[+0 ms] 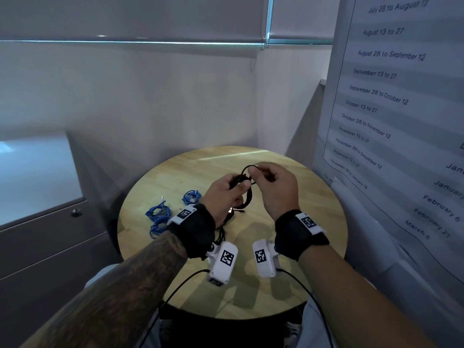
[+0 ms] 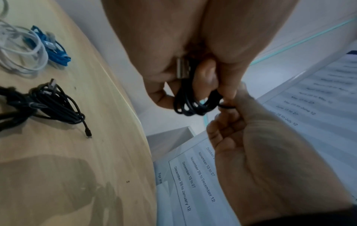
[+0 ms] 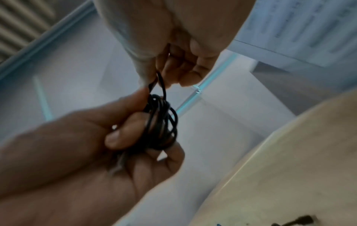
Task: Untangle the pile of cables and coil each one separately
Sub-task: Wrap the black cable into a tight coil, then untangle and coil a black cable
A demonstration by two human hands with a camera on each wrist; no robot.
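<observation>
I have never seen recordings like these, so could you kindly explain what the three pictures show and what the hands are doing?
There is no machine: a person works with bare hands, wearing one camera on the head and one on each wrist. The head view looks down at a round wooden table. The other two look along each hand from its wrist. The left hand holds a coiled black cable in its grip. The right hand pinches a loose strand of it. On the table lie blue cables, another black cable bundle and a white cable.
</observation>
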